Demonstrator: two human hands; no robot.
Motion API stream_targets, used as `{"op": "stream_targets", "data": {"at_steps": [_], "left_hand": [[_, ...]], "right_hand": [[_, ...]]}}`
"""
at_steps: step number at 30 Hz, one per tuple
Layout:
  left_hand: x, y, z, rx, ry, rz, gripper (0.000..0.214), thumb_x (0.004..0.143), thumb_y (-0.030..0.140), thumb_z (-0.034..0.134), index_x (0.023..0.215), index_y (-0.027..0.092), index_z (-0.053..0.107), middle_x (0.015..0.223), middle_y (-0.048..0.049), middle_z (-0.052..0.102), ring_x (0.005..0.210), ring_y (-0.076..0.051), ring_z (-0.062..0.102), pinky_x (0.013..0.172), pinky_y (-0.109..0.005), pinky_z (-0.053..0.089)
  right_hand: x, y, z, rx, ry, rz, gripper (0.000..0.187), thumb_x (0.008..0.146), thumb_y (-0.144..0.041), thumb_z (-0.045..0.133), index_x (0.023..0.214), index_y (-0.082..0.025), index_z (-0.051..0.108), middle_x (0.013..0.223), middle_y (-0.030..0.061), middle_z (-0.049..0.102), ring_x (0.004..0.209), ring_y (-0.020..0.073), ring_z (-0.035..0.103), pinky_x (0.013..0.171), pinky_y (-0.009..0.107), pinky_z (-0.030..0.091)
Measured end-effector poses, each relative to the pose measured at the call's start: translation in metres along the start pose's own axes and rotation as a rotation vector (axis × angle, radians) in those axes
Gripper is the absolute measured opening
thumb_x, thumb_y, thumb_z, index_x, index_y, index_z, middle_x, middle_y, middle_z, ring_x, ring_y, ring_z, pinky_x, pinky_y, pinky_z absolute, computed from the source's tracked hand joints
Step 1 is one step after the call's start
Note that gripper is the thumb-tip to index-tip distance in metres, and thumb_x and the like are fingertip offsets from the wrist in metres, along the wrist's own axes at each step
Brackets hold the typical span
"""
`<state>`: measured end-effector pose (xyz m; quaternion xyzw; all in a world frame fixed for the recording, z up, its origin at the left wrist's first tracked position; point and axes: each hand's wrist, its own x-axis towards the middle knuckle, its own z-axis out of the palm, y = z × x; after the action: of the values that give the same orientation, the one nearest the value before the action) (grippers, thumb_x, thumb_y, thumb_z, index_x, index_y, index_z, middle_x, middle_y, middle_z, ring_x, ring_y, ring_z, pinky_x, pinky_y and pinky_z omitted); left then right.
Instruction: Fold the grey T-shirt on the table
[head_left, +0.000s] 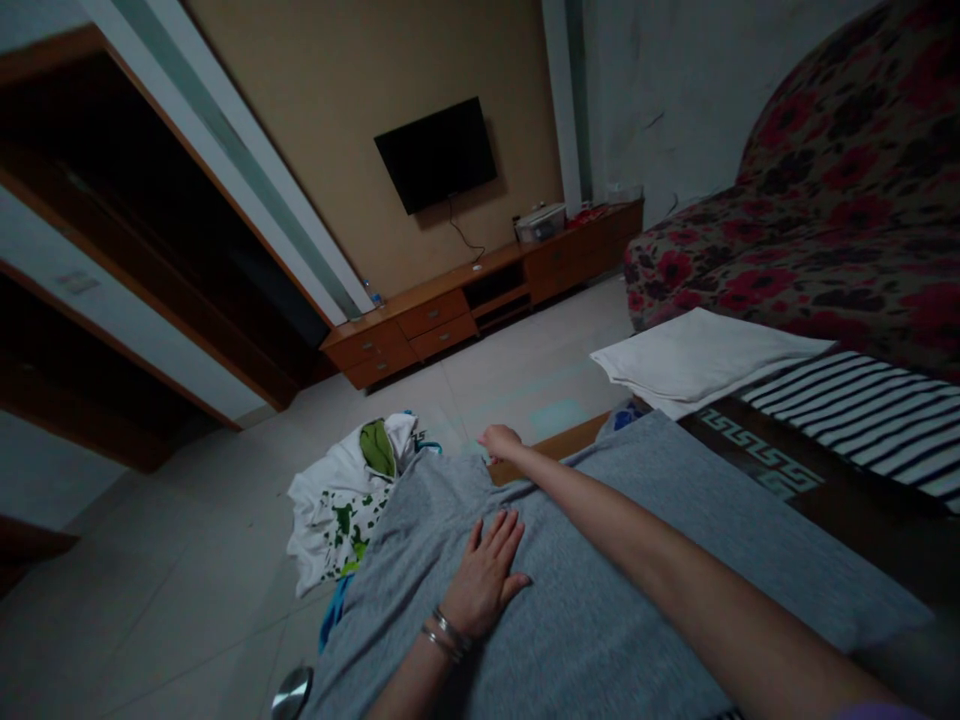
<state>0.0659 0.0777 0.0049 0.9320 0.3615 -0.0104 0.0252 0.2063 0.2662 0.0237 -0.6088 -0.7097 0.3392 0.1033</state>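
Observation:
A grey T-shirt (622, 560) is spread over a low table, its far edge near the brown table edge (551, 445). My left hand (484, 575), with silver bangles at the wrist, lies flat on the cloth with the fingers stretched out. Farther off, my right hand (501, 442) is closed at the shirt's far edge, seemingly pinching the fabric there; its fingertips are small and partly hidden. Beyond the shirt's left side hangs or lies a heap of white and green clothes (345, 500).
Folded white cloth (697, 355) and a black-and-white striped garment (862, 420) lie on the table's right part. A flowered sofa (825, 220) stands at the right. Across the tiled floor (202, 540) are a wooden TV cabinet (435, 320) and a wall television (439, 155).

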Motion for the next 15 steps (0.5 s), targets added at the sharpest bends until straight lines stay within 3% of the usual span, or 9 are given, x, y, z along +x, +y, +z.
{"op": "stream_targets", "data": {"at_steps": [2,4,10,13,15], "left_hand": [[0.0,0.0,-0.001,-0.008,0.002,-0.004,0.065,0.091,0.051,0.034,0.147,0.025,0.014,0.152,-0.0073,0.02,0.141,-0.023,0.015,0.112,-0.048,0.019],[0.0,0.001,0.0,-0.018,-0.006,-0.008,0.065,0.091,0.051,0.034,0.147,0.026,0.015,0.153,-0.0071,0.02,0.141,-0.024,0.015,0.112,-0.048,0.019],[-0.002,0.004,-0.002,-0.083,-0.002,0.013,0.065,0.09,0.052,0.038,0.146,0.024,0.021,0.151,-0.0086,0.025,0.139,-0.026,0.019,0.111,-0.049,0.019],[0.005,-0.018,-0.016,-0.203,0.021,0.009,0.045,0.092,0.044,0.039,0.132,0.025,0.046,0.136,-0.0075,0.049,0.126,-0.022,0.043,0.105,-0.04,0.033],[0.015,-0.049,-0.03,-0.214,0.126,-0.205,0.032,0.094,0.032,0.036,0.114,0.021,0.059,0.117,-0.0068,0.061,0.109,-0.018,0.055,0.097,-0.033,0.041]], "right_hand": [[-0.003,-0.001,-0.002,-0.013,-0.047,0.051,0.061,0.091,-0.053,0.031,0.087,-0.008,0.071,0.073,0.0156,0.071,0.066,0.0198,0.068,0.063,0.025,0.048],[-0.007,-0.004,0.001,-0.023,-0.092,0.053,0.066,0.088,-0.061,0.032,0.081,-0.009,0.072,0.068,0.0145,0.07,0.064,0.0206,0.067,0.063,0.026,0.048],[-0.014,-0.008,0.015,-0.063,-0.044,-0.078,0.05,0.07,-0.052,0.066,0.107,-0.018,0.066,0.111,0.0105,0.067,0.101,0.0229,0.062,0.074,0.024,0.046],[-0.014,-0.003,0.016,-0.074,-0.017,-0.123,0.046,0.069,-0.043,0.068,0.109,-0.021,0.065,0.113,0.0076,0.066,0.1,0.021,0.062,0.074,0.023,0.045],[-0.014,-0.002,0.018,-0.085,-0.003,-0.128,0.04,0.068,-0.04,0.069,0.102,-0.02,0.067,0.106,0.0079,0.068,0.095,0.0217,0.064,0.071,0.024,0.046]]}}
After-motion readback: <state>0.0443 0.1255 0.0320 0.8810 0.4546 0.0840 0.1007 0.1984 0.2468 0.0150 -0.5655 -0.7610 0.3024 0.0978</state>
